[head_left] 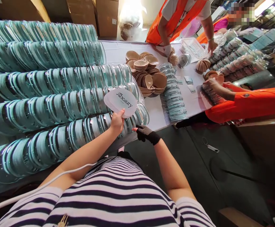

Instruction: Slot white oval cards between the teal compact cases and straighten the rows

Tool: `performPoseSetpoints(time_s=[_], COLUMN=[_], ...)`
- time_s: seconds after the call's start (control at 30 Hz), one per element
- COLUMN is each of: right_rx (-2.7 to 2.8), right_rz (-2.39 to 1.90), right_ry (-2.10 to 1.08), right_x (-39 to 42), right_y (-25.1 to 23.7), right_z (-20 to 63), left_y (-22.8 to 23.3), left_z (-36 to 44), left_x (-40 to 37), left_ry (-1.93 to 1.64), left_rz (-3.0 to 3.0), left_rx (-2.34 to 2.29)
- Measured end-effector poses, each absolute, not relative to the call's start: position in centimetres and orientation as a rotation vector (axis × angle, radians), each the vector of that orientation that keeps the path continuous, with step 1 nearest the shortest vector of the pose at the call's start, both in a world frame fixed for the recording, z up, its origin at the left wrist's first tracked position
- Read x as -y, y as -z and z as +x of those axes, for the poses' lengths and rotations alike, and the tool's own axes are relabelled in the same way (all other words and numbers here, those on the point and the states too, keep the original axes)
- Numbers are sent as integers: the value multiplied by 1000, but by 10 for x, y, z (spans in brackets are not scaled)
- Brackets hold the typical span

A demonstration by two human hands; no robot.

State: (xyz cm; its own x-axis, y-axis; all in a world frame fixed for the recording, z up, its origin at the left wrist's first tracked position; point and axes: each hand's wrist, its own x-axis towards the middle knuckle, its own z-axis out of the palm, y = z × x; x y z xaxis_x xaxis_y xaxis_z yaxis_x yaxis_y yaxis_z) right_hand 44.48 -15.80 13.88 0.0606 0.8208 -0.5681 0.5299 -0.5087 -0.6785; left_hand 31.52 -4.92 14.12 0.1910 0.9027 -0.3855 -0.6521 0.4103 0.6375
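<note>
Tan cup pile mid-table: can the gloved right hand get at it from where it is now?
Probably not without leaning. The right hand sits at the near table edge by the teal case rows, while the tan cups lie farther up the white table. Nothing blocks the path; only the distance does.

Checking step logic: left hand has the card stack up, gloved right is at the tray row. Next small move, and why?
Probably peel the top card off the card stack in the left hand: the right hand is empty, fingertip resting on the nearest teal tray row.

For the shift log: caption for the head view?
Left hand holds white cards over rows of teal cases; gloved right hand touches them.
</note>
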Motion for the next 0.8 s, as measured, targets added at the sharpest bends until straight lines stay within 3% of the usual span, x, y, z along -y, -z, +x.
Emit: performPoseSetpoints(time_s=[0.17, 0.37, 0.47, 0.63, 0.8], right_rx=[1338, 1533, 1486, 942, 1450], right_rz=[-2139, -1905, -1883, -2043, -2263], right_ry=[-562, -134, -97, -136, -48], right_x=[127, 116, 116, 146, 240], right_y=[-171, -174, -163, -163, -162], right_z=[467, 420, 394, 406, 399], left_y=[-149, -155, -151, -153, -156], left_z=[311, 286, 277, 265, 258], left_x=[57, 78, 83, 69, 42], left_ry=[-1108, -990, -905, -935, -1094], left_rz=[404, 469, 491, 449, 317], left_rx=[-822, -798, -807, -812, -874])
